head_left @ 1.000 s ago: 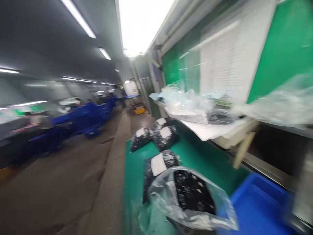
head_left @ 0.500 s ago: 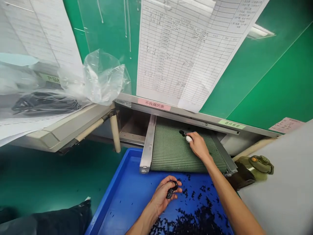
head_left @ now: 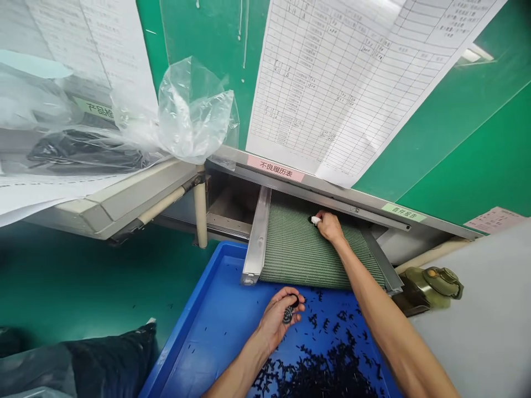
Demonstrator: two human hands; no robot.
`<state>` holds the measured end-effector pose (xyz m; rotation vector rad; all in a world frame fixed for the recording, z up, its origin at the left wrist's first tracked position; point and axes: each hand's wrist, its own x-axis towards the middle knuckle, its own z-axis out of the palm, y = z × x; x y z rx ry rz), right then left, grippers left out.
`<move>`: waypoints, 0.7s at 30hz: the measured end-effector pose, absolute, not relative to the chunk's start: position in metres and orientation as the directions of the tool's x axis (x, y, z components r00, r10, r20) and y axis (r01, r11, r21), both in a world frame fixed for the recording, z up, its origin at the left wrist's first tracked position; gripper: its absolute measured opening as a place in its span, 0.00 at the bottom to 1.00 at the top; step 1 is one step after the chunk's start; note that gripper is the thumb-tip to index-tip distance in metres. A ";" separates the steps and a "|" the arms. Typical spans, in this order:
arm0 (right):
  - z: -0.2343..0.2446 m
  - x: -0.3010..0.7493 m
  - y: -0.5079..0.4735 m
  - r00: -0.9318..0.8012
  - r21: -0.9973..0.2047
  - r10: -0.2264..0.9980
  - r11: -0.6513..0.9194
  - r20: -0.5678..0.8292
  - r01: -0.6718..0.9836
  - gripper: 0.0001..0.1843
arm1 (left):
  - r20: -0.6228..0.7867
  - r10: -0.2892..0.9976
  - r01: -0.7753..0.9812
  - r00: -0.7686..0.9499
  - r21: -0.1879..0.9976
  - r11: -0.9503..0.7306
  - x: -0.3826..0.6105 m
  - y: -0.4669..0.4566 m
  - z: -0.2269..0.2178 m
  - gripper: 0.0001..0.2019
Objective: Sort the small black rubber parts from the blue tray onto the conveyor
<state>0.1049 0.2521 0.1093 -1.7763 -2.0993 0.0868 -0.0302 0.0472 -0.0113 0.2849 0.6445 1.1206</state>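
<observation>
On my feed, the person's 2 bare hands work over a blue plastic tray (head_left: 194, 309) resting on a green bench (head_left: 83, 282). The end of a green mesh conveyor belt (head_left: 298, 249) overhangs the tray, with a steel side rail (head_left: 257, 235) along its left edge.

The left hand (head_left: 280, 320) sits low over the tray, its fingers (head_left: 290, 297) curled around a small black part (head_left: 287, 315). I can't make out its exact shape at this resolution. Many more small black parts (head_left: 319, 376) lie heaped at the near end of the tray, with others scattered across its blue floor.

The right hand (head_left: 329, 226) reaches across the far end of the belt, close to the machine's metal crossbar (head_left: 352, 210). Its fingers (head_left: 320, 216) are closed in a pinch on a small white-tipped piece (head_left: 316, 220), which sits just above the mesh.

A printed paper log sheet (head_left: 344, 83) hangs on the green panel behind the belt, above a red-labelled strip (head_left: 276, 168). A clear plastic bag (head_left: 193, 110) bulges up at the left, a black bag (head_left: 112, 354) lies at the lower left, and a green metal flask (head_left: 431, 287) stands just right of the belt.
</observation>
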 end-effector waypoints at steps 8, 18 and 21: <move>0.095 0.102 0.129 -0.098 -0.392 0.861 0.324 0.499 0.861 0.20 | -0.330 0.899 -0.671 0.288 0.600 0.435 -0.032 0.047 -0.008 0.15; 0.044 0.128 -0.035 -0.007 -0.736 0.965 0.205 0.263 0.645 0.15 | -0.178 0.832 -0.338 0.525 0.854 0.396 -0.007 -0.004 0.028 0.23; 0.053 0.131 -0.060 0.033 -0.744 0.967 0.173 0.254 0.646 0.13 | -0.127 0.824 -0.333 0.552 0.873 0.358 -0.001 -0.033 0.035 0.22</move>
